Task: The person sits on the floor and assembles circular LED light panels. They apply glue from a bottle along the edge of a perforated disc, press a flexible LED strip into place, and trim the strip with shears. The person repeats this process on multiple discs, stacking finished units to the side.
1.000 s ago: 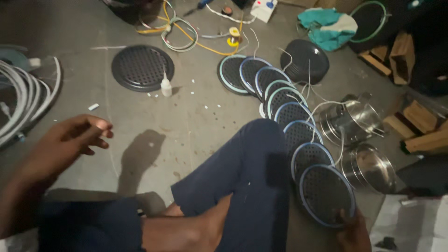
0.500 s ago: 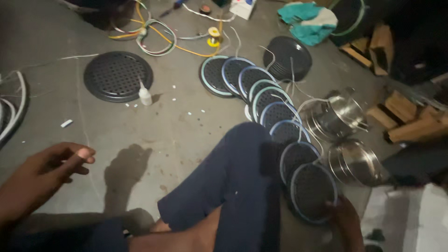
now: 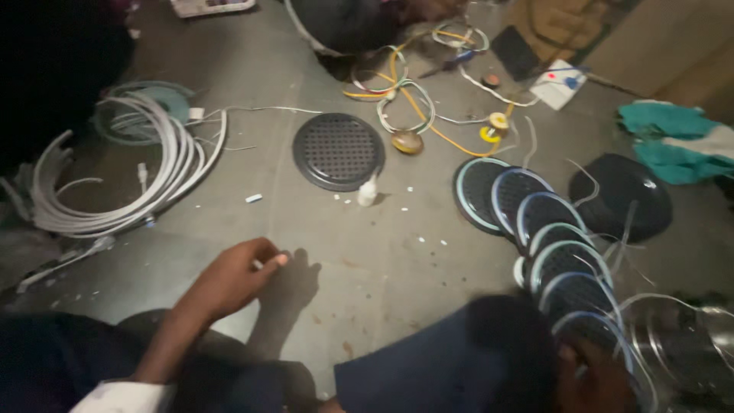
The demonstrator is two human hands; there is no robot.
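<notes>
My left hand hovers over the grey floor with its fingertips pinched on a small white piece. It is nearest to a small white bottle and a lone round black grille farther out. My right hand shows only partly, behind my blue-trousered knee. It rests against the near end of an overlapping row of white-rimmed round grilles. Its fingers are hidden, so its grip is unclear.
Coiled white cables lie at the left. Coloured wire loops, a yellow tape roll and a white box lie at the back. At the right are a black dome, a teal cloth and shiny metal pots.
The view has swung left and outward, bringing the white cables into sight. My left hand has moved toward the middle, still pinched. My right hand stays by the lowest grilles.
</notes>
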